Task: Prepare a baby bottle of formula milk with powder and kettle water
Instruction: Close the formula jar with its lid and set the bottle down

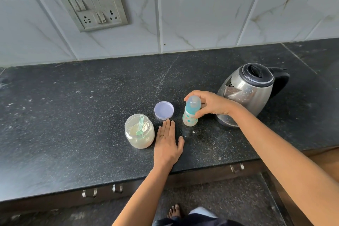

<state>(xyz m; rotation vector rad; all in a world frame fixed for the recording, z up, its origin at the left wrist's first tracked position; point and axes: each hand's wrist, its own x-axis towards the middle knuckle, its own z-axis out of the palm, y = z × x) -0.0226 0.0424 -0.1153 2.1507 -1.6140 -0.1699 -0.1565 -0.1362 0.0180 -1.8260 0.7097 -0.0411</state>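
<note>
One bottle stands upright on the counter, near its front middle, between a lid and the kettle. The right hand holds it from above, fingers and thumb curled round its translucent blue cap, which is on. The bottle's white, printed lower body shows below the hand. The left hand lies flat on the counter, palm down, fingers straight and together, thumb spread, apart from the bottle; a ring shows on one finger. The open jar, just beside that hand on its left, holds pale powder and a green scoop. The lilac lid lies just beyond the fingertips. The steel kettle, its black top shut, stands right of the bottle, behind the right wrist. A switch plate is set in the tiled wall.
</note>
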